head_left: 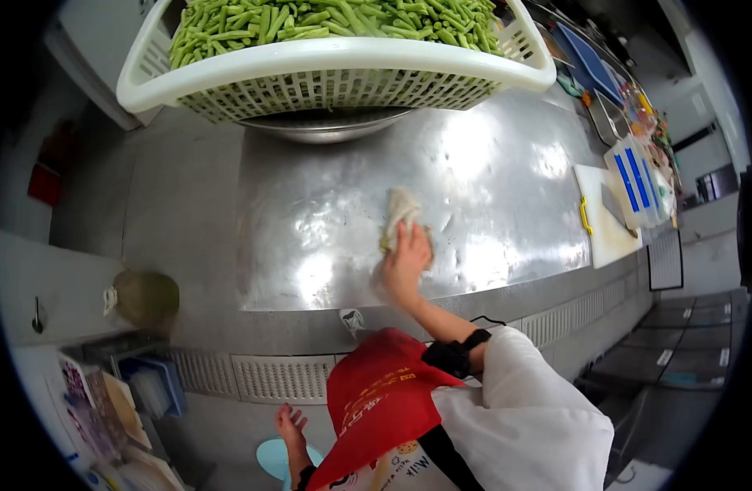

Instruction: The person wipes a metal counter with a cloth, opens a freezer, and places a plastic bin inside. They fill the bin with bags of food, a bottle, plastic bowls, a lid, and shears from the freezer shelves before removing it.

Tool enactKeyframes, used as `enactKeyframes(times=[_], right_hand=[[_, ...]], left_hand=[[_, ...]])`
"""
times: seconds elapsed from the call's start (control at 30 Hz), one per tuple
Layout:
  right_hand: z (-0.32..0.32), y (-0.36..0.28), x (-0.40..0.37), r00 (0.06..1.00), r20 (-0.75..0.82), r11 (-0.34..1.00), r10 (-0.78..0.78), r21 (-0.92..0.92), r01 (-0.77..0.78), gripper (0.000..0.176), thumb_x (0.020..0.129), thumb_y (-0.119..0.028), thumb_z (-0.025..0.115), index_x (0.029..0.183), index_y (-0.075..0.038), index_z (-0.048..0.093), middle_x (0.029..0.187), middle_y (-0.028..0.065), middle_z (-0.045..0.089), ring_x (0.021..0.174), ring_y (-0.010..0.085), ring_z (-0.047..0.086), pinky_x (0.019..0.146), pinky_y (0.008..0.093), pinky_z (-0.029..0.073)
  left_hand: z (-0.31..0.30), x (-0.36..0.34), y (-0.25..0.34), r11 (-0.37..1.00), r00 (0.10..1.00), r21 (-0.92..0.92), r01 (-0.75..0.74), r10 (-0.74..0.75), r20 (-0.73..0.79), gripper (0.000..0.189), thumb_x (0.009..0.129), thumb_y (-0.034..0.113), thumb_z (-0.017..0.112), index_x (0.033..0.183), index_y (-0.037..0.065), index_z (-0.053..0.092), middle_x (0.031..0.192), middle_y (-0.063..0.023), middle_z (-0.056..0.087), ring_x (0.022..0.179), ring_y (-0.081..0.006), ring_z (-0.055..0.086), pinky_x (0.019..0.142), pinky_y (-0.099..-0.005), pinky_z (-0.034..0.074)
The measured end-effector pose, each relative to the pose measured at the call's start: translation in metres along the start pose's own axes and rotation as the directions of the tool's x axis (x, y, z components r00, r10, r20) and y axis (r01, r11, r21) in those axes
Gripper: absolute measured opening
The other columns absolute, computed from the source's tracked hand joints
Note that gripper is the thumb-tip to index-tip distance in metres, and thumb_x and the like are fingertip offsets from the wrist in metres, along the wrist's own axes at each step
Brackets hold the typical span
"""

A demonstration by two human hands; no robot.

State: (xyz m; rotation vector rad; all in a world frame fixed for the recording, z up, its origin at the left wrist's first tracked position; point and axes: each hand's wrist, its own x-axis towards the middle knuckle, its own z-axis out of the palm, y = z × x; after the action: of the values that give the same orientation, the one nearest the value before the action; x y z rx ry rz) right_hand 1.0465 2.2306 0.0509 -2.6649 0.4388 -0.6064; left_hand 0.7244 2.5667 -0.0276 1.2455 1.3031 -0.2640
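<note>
My right hand [407, 260] presses a crumpled beige cloth [403, 204] onto the steel tabletop [318, 221], its fingers bent over the cloth. Some greenish bits show at the cloth's edge. My left hand [291, 422] hangs low beside the red apron [380, 385], fingers apart and holding nothing. Below that hand, at floor level, is a light blue round container [271, 457], partly hidden by the forearm. Across the table, a white slotted basket [335, 56] full of cut green beans [310, 18] rests on a wide metal bowl [331, 129].
At the right lie a white cutting board [598, 237] with a yellow handle, a knife [619, 214] and a clear box with blue strips [635, 180]. A tied sack [145, 296] stands at the left. Shelves with trays [151, 385] are lower left. Floor drain grates [282, 376] run along the table's front.
</note>
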Motion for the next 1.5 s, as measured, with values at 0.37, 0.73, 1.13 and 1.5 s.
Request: enactKeyframes(times=[0.37, 0.73, 1.13, 1.5], right_hand=[[0.093, -0.21, -0.02, 0.992, -0.042, 0.932, -0.119, 0.339, 0.127, 0.061, 0.06, 0.007, 0.052, 0.12, -0.004, 0.048, 0.127, 0.0168, 0.04, 0.116, 0.0338, 0.039, 0.096, 0.0466, 0.03], [0.063, -0.255, -0.001, 0.861, 0.499, -0.063, -0.096, 0.861, -0.505, 0.038, 0.082, 0.001, 0.047, 0.118, -0.008, 0.052, 0.114, 0.0077, 0.055, 0.102, 0.0192, 0.053, 0.088, 0.0301, 0.043], [-0.165, 0.264, 0.074, 0.634, -0.245, 0.531, 0.733, 0.789, -0.309, 0.045, 0.075, 0.004, 0.043, 0.117, -0.007, 0.054, 0.111, 0.0092, 0.057, 0.106, 0.0195, 0.051, 0.093, 0.0282, 0.039], [-0.118, 0.461, 0.188, 0.838, -0.387, 0.84, 0.385, -0.229, -0.491, 0.051, 0.076, -0.029, 0.06, 0.123, -0.011, 0.049, 0.126, 0.0204, 0.045, 0.116, 0.0357, 0.041, 0.098, 0.045, 0.032]], left_hand=[[-0.097, 0.083, 0.101, 0.924, 0.998, 0.383, -0.02, -0.004, 0.061, 0.04, 0.082, 0.037, 0.054, 0.112, 0.009, 0.05, 0.105, -0.0065, 0.05, 0.089, -0.0247, 0.055, 0.065, -0.0361, 0.047], [-0.158, 0.197, 0.207, 0.871, 0.969, 0.427, -0.242, 0.197, 0.148, 0.03, 0.085, 0.035, 0.051, 0.103, 0.01, 0.05, 0.091, -0.0058, 0.056, 0.08, -0.0247, 0.058, 0.058, -0.0383, 0.047], [-0.013, 0.132, 0.194, 0.748, 0.976, 0.644, -0.163, 0.026, 0.216, 0.057, 0.085, 0.038, 0.056, 0.122, -0.002, 0.04, 0.106, -0.0161, 0.051, 0.091, -0.0301, 0.055, 0.066, -0.0424, 0.049], [0.143, -0.012, 0.208, 0.607, 0.983, 0.788, -0.101, -0.063, 0.175, 0.057, 0.085, 0.038, 0.054, 0.125, -0.001, 0.039, 0.115, -0.0177, 0.048, 0.1, -0.0295, 0.054, 0.076, -0.0408, 0.049]])
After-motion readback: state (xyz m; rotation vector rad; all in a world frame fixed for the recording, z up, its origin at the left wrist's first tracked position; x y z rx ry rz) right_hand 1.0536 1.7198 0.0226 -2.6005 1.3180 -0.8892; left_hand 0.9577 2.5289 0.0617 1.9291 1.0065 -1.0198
